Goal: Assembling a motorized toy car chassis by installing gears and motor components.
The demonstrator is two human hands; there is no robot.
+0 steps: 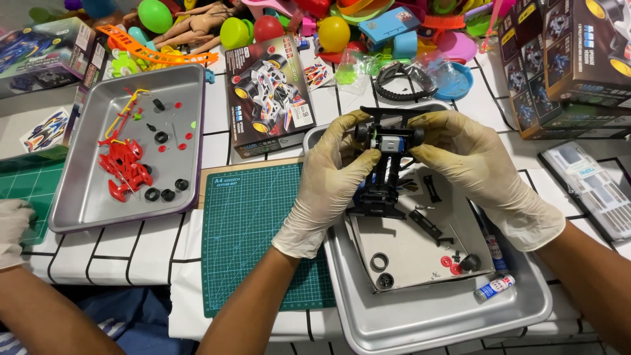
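Both hands, the left hand and the right hand, cover the sides of the black toy car chassis, so its wheels barely show. At the left edge a co-worker's gloved hand is cut off, and the steel tray runs past the bottom edge. The loose bits on the inner tray are too small to identify.

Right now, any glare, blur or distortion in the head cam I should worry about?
Head view: lighting is bright and even, shadows soft; mild glare on the metal tray under the hands and on the left tray; the left hand, right hand and black toy car chassis are sharp; edges bow slightly from the wide lens; the toy pile along the top is a bit softer.
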